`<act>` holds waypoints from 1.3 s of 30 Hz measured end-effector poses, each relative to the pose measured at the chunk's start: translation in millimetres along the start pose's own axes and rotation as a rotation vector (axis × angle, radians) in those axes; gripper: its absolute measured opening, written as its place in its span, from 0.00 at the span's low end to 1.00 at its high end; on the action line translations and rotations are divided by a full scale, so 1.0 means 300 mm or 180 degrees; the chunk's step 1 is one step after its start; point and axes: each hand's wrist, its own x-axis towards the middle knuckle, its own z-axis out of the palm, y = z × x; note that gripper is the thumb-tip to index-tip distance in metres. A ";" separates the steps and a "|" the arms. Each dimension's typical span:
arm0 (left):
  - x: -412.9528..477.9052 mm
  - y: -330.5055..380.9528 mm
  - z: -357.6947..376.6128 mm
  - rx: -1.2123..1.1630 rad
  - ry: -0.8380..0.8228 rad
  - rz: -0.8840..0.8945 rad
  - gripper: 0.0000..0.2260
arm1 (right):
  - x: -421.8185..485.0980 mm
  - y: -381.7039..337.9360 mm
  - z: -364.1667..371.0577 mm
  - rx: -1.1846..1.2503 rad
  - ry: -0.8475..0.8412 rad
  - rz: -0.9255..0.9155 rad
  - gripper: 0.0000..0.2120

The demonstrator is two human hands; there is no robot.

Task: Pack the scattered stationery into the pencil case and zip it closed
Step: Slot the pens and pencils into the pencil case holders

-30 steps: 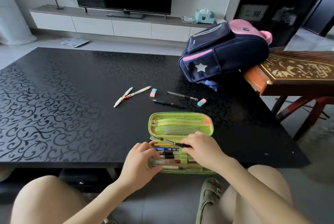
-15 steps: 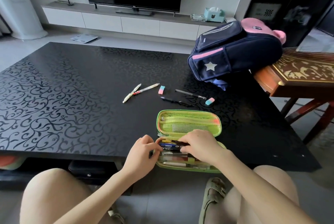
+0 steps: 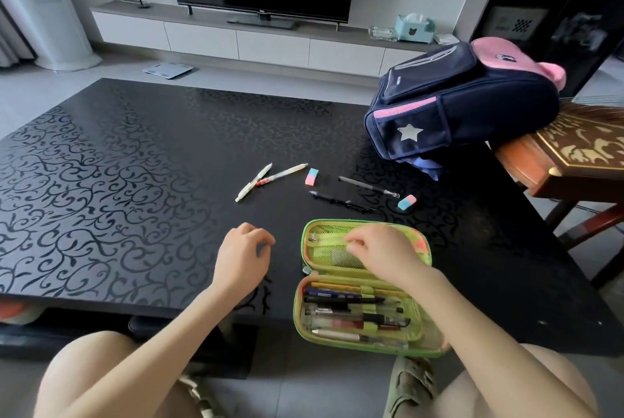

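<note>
At the near edge of the black table (image 3: 135,181): green pencil case (image 3: 297,306) unzipped, lying flat open. The near half holds a row of pens (image 3: 351,309) under elastic loops; the far half is a mesh pocket (image 3: 329,257).

Left hand (image 3: 241,255) is over bare table just left of the case, fingers loosely curled, holding nothing. Right hand (image 3: 381,252) is over the mesh pocket, fingers bent and relaxed, nothing visible in it. Hands are apart.

Loose beyond the case: two pale pens (image 3: 253,183) meeting in a V, a pink-and-blue eraser (image 3: 311,177) just right of them, two black pens (image 3: 337,199), and a second eraser (image 3: 406,202) at the far right. Navy-and-pink backpack (image 3: 456,103) sits at the table's far right corner.
</note>
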 end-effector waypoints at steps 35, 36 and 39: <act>0.305 -0.084 -0.070 -0.0257 0.0068 -0.0347 0.05 | 0.402 0.184 -0.008 -0.0378 0.0678 0.0922 0.07; 0.265 -0.037 -0.065 -0.0292 -0.0154 -0.0075 0.05 | 0.368 0.175 -0.026 -0.0086 0.0878 0.0940 0.05; 0.120 0.095 -0.029 -0.0351 -0.0876 0.0659 0.05 | 0.229 0.152 -0.073 0.0225 0.1166 0.0581 0.07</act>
